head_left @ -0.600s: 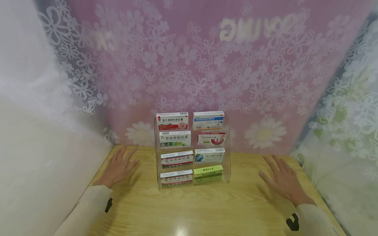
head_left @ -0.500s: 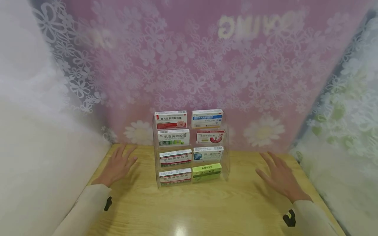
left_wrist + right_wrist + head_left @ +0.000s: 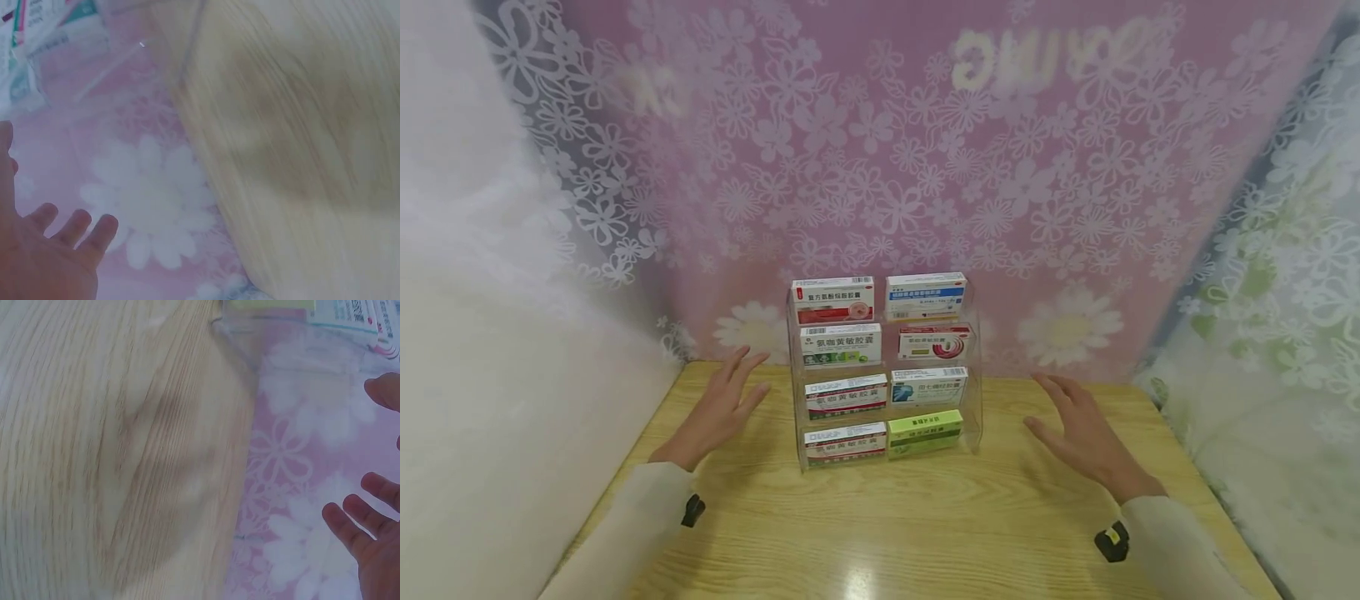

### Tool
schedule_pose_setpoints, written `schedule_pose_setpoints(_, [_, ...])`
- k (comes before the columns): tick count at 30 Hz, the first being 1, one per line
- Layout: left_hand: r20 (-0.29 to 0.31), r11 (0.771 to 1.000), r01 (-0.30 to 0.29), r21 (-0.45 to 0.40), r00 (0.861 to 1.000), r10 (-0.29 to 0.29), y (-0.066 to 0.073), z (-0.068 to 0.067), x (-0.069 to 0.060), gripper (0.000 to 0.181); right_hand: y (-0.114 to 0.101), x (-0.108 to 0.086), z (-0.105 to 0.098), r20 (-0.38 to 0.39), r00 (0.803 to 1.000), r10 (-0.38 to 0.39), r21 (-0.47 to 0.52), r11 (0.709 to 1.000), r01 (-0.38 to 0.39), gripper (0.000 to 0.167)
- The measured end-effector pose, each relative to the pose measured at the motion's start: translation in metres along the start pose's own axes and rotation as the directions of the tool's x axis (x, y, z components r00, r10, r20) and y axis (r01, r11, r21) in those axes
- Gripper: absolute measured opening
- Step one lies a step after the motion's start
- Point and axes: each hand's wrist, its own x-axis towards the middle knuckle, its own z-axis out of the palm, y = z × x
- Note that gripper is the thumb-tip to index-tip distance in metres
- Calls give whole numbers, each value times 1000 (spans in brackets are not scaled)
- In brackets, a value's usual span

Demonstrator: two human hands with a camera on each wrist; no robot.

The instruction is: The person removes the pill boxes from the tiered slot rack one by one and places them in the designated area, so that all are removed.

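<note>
A clear plastic tiered rack (image 3: 975, 417) stands on the wooden table, holding medicine boxes in two columns. On its bottom tier are a red-and-white box (image 3: 846, 443) and a lime-green box (image 3: 925, 433). The top tier has a white-and-red box (image 3: 832, 301) and a white-and-blue box (image 3: 925, 297). Left of the rack, my left hand (image 3: 718, 412) hovers with fingers spread, touching nothing. My right hand (image 3: 1086, 437) is held likewise to the right of the rack, apart from it. Both wrist views show spread fingers and part of the rack.
The wooden table (image 3: 880, 533) runs up to a pink floral curtain (image 3: 895, 167) behind the rack. A pale white covering (image 3: 512, 333) closes in the left side, and a white floral one (image 3: 1285, 375) the right.
Both hands have moved inward toward the rack, the left one to the right and the right one to the left. The view has shifted slightly; the boxes stay in their places.
</note>
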Motion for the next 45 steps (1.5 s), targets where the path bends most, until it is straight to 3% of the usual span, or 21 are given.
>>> schedule_pose_setpoints(6, [-11,996,-38,-83,999,37,20,3,6,59,-19,11,13,-73,994,-78,19,997,79,78])
schedule_pose_setpoints(13, [-34,969,-109,-222,994,104,39,9,14,59,-40,22,29,-132,980,-150,79,984,161,66])
schedule_pose_setpoints(17, [-28,960,-111,-258,994,108,47,13,17,56,-50,28,38,-153,967,-204,95,971,220,59])
schedule_pose_setpoints(22, [-20,953,-98,-288,995,96,47,23,20,53,-57,33,51,-152,953,-261,98,956,277,51])
schedule_pose_setpoints(31, [-65,954,-66,-293,997,49,38,39,18,55,-71,35,61,-71,954,-291,132,945,298,48])
schedule_pose_setpoints(40, [-118,934,-66,-352,993,26,41,43,13,57,-80,37,75,18,958,-286,56,957,284,46])
schedule_pose_setpoints(45, [-123,932,-84,-353,992,42,40,46,13,57,-83,38,80,2,958,-286,25,958,286,43])
